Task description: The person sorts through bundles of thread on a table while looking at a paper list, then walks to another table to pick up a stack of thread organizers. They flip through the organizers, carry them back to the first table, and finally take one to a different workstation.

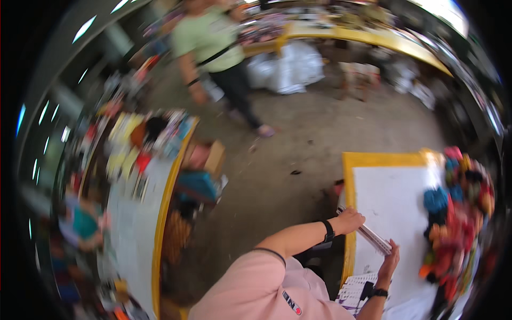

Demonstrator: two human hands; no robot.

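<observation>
A long, narrow bundle of pale strips with dark lines (pixel 375 240) slants over the white-topped table on my right. My left hand (pixel 349 220) is closed round its upper left end, above the table's yellow edge. At the lower right end, my right hand (pixel 391 260) grips it between thumb and fingers. Blur hides what the strips are made of. Close to my right wrist lie white sheets with rows of small dark marks (pixel 354 290), with a small black object (pixel 367 290) on them.
Colourful yarn-like bundles (pixel 450 229) crowd the right side of the white-topped table (pixel 389 186). To the left, another yellow-edged table (pixel 133 224) bears mixed goods. A person in a light green shirt (pixel 216 45) is on the floor ahead. Boxes (pixel 205 160) stand beside the left table.
</observation>
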